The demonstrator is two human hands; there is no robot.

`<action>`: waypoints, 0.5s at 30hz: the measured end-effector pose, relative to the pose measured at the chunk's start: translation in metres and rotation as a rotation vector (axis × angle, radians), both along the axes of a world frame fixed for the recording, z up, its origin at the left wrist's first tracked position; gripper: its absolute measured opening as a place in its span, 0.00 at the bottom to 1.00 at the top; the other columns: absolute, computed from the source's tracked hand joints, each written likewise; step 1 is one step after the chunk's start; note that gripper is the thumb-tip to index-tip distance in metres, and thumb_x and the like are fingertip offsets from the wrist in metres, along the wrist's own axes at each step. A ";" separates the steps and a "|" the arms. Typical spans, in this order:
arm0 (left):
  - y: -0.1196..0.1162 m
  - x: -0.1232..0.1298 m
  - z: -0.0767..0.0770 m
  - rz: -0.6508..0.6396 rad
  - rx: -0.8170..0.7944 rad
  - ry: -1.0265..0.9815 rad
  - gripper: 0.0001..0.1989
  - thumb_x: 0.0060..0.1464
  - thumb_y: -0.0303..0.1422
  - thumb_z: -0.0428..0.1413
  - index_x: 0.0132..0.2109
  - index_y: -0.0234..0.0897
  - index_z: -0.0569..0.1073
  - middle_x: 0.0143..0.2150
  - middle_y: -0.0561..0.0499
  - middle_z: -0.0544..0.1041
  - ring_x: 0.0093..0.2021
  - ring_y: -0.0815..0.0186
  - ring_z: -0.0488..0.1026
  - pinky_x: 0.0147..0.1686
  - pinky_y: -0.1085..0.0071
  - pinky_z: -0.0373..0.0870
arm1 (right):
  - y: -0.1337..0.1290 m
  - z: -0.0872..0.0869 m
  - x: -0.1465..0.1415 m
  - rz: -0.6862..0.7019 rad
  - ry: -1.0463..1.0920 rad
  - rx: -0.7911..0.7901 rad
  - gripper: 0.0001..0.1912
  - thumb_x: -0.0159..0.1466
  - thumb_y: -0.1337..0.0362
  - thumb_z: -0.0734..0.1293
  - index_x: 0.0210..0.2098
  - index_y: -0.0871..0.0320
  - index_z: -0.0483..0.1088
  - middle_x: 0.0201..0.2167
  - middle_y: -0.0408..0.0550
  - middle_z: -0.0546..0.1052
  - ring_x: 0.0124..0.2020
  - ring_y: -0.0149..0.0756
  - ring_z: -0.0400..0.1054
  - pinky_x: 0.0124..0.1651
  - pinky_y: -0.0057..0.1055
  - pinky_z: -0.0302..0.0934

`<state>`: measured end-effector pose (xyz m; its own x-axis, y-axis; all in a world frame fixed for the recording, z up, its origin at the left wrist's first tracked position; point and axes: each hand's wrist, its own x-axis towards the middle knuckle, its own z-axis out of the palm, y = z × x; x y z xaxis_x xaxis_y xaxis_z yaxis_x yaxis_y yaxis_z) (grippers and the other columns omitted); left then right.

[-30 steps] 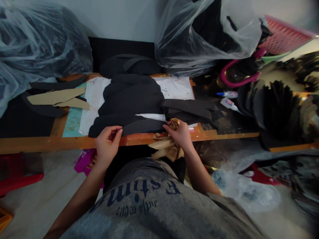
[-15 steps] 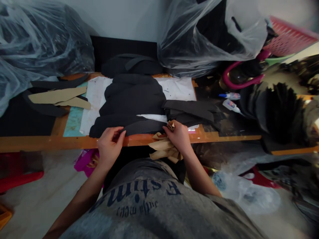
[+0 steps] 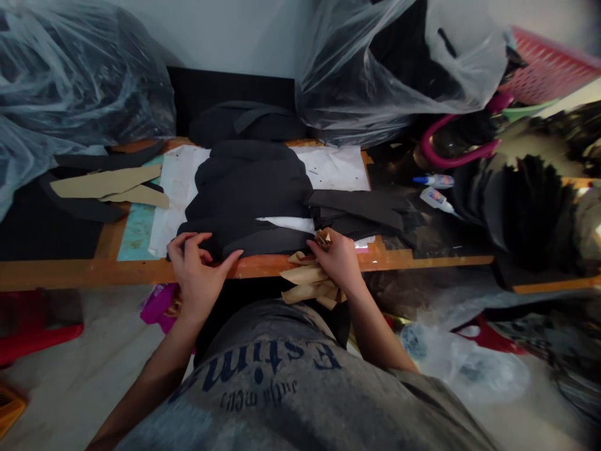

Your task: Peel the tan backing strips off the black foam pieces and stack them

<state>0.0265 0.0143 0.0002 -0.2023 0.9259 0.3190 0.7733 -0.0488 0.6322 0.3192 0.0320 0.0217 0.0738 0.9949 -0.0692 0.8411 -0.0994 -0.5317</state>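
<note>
Left hand (image 3: 192, 272) shifted leftward onto the near end of a black fabric panel (image 3: 272, 241), spread wide and pinning it to the counter (image 3: 94, 274); right hand (image 3: 335, 260) narrowly closed, pinching crumpled tan kraft paper (image 3: 305, 274) draped over the edge.

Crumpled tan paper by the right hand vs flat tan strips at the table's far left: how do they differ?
The crumpled tan paper is bunched and creased; the flat tan strips lie smooth and long. The crumpled paper is held in the right hand, while no hand touches the strips. The crumpled paper hangs over the front edge of the orange wooden table; the strips rest on black sheet pieces on top. Both are tan.
</note>
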 end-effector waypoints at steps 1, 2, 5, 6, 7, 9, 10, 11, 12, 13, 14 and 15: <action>0.000 -0.001 0.000 0.002 0.004 0.000 0.32 0.46 0.47 0.70 0.54 0.37 0.72 0.51 0.44 0.67 0.33 0.69 0.66 0.39 0.64 0.73 | -0.001 -0.001 0.001 -0.005 0.037 0.007 0.10 0.64 0.58 0.70 0.30 0.55 0.68 0.28 0.46 0.78 0.30 0.39 0.72 0.33 0.30 0.55; -0.001 -0.002 -0.001 0.005 0.016 0.003 0.33 0.45 0.48 0.70 0.53 0.37 0.72 0.51 0.44 0.66 0.33 0.70 0.66 0.38 0.65 0.73 | -0.001 -0.001 0.002 -0.011 0.071 0.012 0.10 0.64 0.58 0.70 0.30 0.55 0.68 0.27 0.46 0.77 0.29 0.38 0.71 0.33 0.29 0.55; -0.005 -0.001 -0.002 0.011 0.034 0.016 0.34 0.45 0.48 0.70 0.54 0.36 0.72 0.54 0.42 0.65 0.34 0.70 0.66 0.38 0.64 0.74 | -0.003 -0.003 0.004 -0.028 0.144 0.027 0.10 0.63 0.57 0.70 0.30 0.55 0.68 0.25 0.44 0.76 0.27 0.37 0.70 0.32 0.29 0.55; -0.006 0.000 -0.003 0.022 0.040 0.029 0.33 0.45 0.48 0.70 0.54 0.36 0.72 0.54 0.42 0.65 0.36 0.68 0.67 0.41 0.63 0.74 | -0.004 -0.003 0.004 -0.034 0.164 0.032 0.10 0.63 0.57 0.70 0.30 0.55 0.68 0.25 0.44 0.76 0.27 0.37 0.70 0.32 0.29 0.56; -0.006 0.000 -0.003 0.038 0.047 0.045 0.32 0.46 0.47 0.69 0.54 0.36 0.72 0.53 0.42 0.65 0.38 0.66 0.67 0.44 0.61 0.74 | -0.004 -0.004 0.005 -0.039 0.184 0.038 0.11 0.63 0.56 0.70 0.30 0.55 0.68 0.25 0.44 0.76 0.27 0.37 0.70 0.32 0.29 0.56; -0.007 -0.001 -0.005 0.060 0.055 0.066 0.28 0.50 0.45 0.67 0.53 0.36 0.72 0.53 0.42 0.66 0.43 0.62 0.68 0.48 0.58 0.73 | -0.005 -0.004 0.006 -0.043 0.230 0.046 0.11 0.62 0.56 0.70 0.30 0.55 0.69 0.25 0.44 0.76 0.27 0.37 0.70 0.32 0.29 0.56; -0.007 -0.003 -0.005 0.060 0.058 0.067 0.26 0.53 0.44 0.66 0.53 0.36 0.72 0.53 0.41 0.66 0.45 0.60 0.69 0.49 0.57 0.72 | -0.006 -0.004 0.007 -0.042 0.252 0.049 0.11 0.62 0.55 0.70 0.30 0.55 0.69 0.25 0.43 0.76 0.27 0.37 0.70 0.32 0.29 0.57; -0.008 -0.004 -0.006 0.056 0.063 0.066 0.24 0.55 0.42 0.64 0.54 0.35 0.72 0.53 0.40 0.66 0.48 0.58 0.69 0.49 0.57 0.72 | -0.007 -0.004 0.007 -0.041 0.271 0.056 0.11 0.62 0.55 0.70 0.30 0.55 0.69 0.25 0.43 0.76 0.27 0.36 0.70 0.32 0.29 0.57; -0.008 -0.006 -0.007 0.049 0.072 0.067 0.22 0.57 0.41 0.63 0.54 0.35 0.72 0.53 0.39 0.67 0.51 0.56 0.69 0.50 0.56 0.72 | -0.008 -0.004 0.007 -0.040 0.288 0.065 0.12 0.62 0.55 0.70 0.30 0.55 0.69 0.25 0.43 0.76 0.27 0.36 0.70 0.32 0.29 0.57; -0.009 -0.007 -0.007 0.041 0.089 0.075 0.21 0.58 0.39 0.61 0.55 0.34 0.72 0.54 0.38 0.67 0.54 0.54 0.68 0.51 0.56 0.72 | -0.010 -0.004 0.008 -0.039 0.304 0.076 0.12 0.62 0.55 0.70 0.30 0.55 0.69 0.25 0.43 0.76 0.26 0.36 0.70 0.32 0.29 0.57; -0.009 -0.006 -0.006 0.032 0.117 0.090 0.21 0.58 0.38 0.61 0.55 0.33 0.72 0.54 0.37 0.67 0.56 0.52 0.68 0.53 0.54 0.71 | -0.012 -0.003 0.008 -0.039 0.320 0.087 0.12 0.62 0.55 0.70 0.30 0.55 0.68 0.24 0.43 0.75 0.26 0.36 0.69 0.32 0.29 0.58; -0.010 -0.005 -0.005 0.021 0.152 0.111 0.20 0.59 0.36 0.60 0.56 0.33 0.72 0.54 0.37 0.67 0.57 0.52 0.67 0.55 0.54 0.70 | -0.015 -0.003 0.008 -0.040 0.337 0.094 0.12 0.62 0.55 0.70 0.29 0.55 0.68 0.24 0.42 0.75 0.26 0.36 0.69 0.32 0.29 0.58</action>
<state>0.0214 0.0043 -0.0051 -0.1767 0.8613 0.4763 0.8396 -0.1206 0.5297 0.3267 0.0173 0.0191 0.1013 0.9948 -0.0045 0.6134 -0.0660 -0.7870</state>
